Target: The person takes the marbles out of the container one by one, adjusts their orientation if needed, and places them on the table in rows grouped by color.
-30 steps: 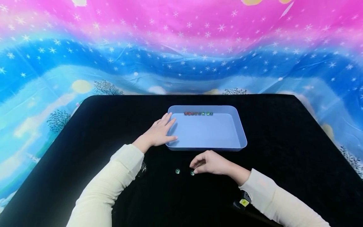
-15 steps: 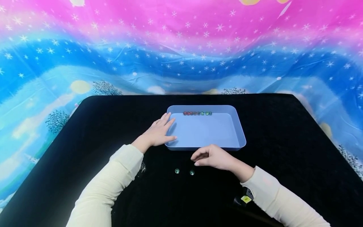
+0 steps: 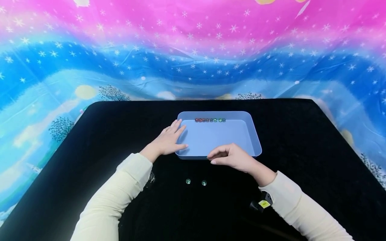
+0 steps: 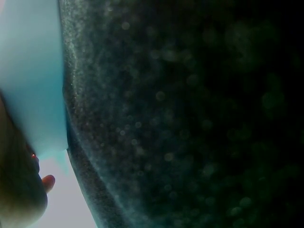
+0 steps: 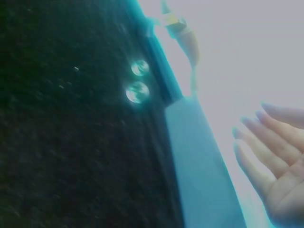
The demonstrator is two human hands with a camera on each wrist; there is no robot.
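Note:
My left hand (image 3: 165,142) rests with spread fingers on the left rim of a pale blue rectangular tray (image 3: 220,139). In the left wrist view, part of that hand (image 4: 21,185) shows against the tray's side wall (image 4: 35,71). My right hand (image 3: 232,156) hovers over the tray's front rim, fingers loosely bent. The right wrist view shows its palm and fingers (image 5: 270,154) with nothing in them. Two clear green marbles lie on the black cloth in front of the tray, a left marble (image 3: 188,181) and a right marble (image 3: 204,183).
A row of several red, dark and green marbles (image 3: 210,120) lines the tray's back wall. The black cloth (image 3: 135,120) covers the table under everything. Behind its far edge hangs a pink and blue snowflake-printed backdrop (image 3: 193,63).
My right hand has let go of the right marble, then risen and moved forward to the tray's front rim. Both loose marbles stay put, and my left hand has not moved.

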